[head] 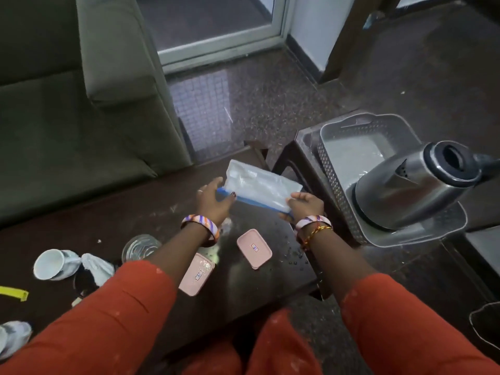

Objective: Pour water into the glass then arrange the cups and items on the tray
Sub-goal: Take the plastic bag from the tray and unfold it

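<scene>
Nearest, two orange sleeves reach forward over the dark surface (130, 220). Close to the near edge a pink lidded box (196, 274) lies partly under the left forearm, and a second pink box (254, 249) lies between the two wrists, with water droplets scattered to its right toward the surface's right edge. Left of the left forearm stands the clear glass (140, 247); whether it holds water cannot be told. Further left a white cup (52, 264) lies on its side with its mouth facing the viewer, a crumpled white cloth (97, 267) just beside it. A yellow strip (13, 292) shows at the left frame edge.

Beyond the boxes, both hands grip a clear zip bag (259, 185) with a blue seal: the left hand (216, 203) pinches the seal's left end, the right hand (305, 204) closes on its right end, and the bag is held above the surface near its far right corner.

To the right, on a separate low stand apart from the surface, a grey tray (338, 185) carries a steel kettle (416, 185) at its near end; the tray's far half is bare. Behind the surface is open speckled floor (257, 98), with a green sofa (81, 104) along the left.
</scene>
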Motion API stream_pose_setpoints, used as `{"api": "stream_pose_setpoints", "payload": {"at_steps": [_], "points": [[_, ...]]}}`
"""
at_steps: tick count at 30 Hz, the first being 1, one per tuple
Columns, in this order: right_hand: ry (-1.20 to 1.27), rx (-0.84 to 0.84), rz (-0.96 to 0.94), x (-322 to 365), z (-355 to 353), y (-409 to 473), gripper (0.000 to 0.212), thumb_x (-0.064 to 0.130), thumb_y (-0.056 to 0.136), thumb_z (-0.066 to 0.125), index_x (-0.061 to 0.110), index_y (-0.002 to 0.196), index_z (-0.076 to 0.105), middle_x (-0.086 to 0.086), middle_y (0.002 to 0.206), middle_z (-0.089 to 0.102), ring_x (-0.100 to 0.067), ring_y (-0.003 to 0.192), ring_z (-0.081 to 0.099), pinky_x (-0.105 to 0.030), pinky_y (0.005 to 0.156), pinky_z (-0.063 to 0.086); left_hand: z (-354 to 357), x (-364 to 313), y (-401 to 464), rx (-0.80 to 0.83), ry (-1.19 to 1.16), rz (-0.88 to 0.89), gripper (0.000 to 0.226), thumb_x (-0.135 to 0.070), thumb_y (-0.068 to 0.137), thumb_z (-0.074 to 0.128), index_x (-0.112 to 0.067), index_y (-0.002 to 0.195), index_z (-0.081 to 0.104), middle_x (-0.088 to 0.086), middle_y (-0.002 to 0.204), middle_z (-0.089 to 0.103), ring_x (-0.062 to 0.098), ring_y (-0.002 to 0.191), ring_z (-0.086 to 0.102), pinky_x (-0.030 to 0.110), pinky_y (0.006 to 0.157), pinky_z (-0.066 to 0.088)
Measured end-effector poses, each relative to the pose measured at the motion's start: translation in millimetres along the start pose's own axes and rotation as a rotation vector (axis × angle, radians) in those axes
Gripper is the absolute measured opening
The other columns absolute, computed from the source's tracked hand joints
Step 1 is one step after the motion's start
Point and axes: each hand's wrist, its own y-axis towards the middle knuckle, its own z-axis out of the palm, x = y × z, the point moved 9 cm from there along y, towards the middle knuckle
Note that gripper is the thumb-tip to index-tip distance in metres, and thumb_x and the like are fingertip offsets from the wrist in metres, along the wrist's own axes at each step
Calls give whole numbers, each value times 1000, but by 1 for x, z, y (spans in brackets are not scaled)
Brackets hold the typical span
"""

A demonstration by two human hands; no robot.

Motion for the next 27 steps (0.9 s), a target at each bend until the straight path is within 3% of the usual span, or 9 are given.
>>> {"api": "stream_pose_setpoints", "payload": {"at_steps": [5,8,10,12,14,15,19,22,27], "points": [[88,23,90,-52,37,33,28,-7,89,49,-7,117,51,-15,111,47,-30,96,52,-46,88,52,1,74,-2,-44,-9,-202,34,-7,85,60,-4,119,57,18,127,58,31,97,64,32,76,53],[23,80,110,-84,48,48,36,-8,89,49,-5,125,48,-12,110,46,-25,96,50,-41,90,49,1,110,-17,-35,70,-247,30,-3,84,60,-2,114,61,18,119,64,33,105,63,33,90,48],[-150,90,49,-95,43,51,38,-5,87,53,2,124,54,-10,101,55,-18,85,53,-21,80,52,-4,125,-31,-44,122,-239,31,-1,84,58,-2,115,60,17,118,65,32,106,62,28,90,45],[-329,72,-49,-96,34,50,39,-1,85,57,9,122,60,-7,81,55,-7,60,50,-1,51,42,-15,132,-46,-107,184,-204,34,0,82,58,-2,116,60,16,120,64,31,107,62,29,94,44],[-381,54,-114,-97,27,43,40,0,83,60,8,122,60,-7,75,52,1,49,50,0,46,37,-29,141,-60,-203,209,-208,37,0,81,57,-4,117,59,17,120,63,31,105,62,33,96,46],[-381,41,-127,-99,25,38,41,0,82,62,6,122,60,-8,79,55,4,55,53,-2,52,40,-36,147,-67,-251,205,-228,37,1,80,57,-3,117,59,18,118,63,30,103,62,31,94,46],[-562,36,-189,-112,28,7,48,3,79,67,1,125,56,-18,121,61,-25,110,58,-10,78,40,-57,174,-93,-385,214,-305,34,5,78,53,1,111,61,21,114,62,32,94,63,14,78,37],[-737,113,-176,-131,39,-6,48,5,80,64,7,127,54,-16,130,56,-32,121,51,-32,102,40,-65,201,-106,-416,159,-421,34,3,79,57,-1,113,60,20,116,63,32,93,65,22,80,42],[-866,190,-244,-134,58,-19,48,2,83,58,11,129,51,-13,135,51,-30,125,47,-32,104,37,-52,223,-118,-254,-3,-500,55,-5,80,65,-6,132,48,11,136,55,28,112,59,37,98,47]]}}
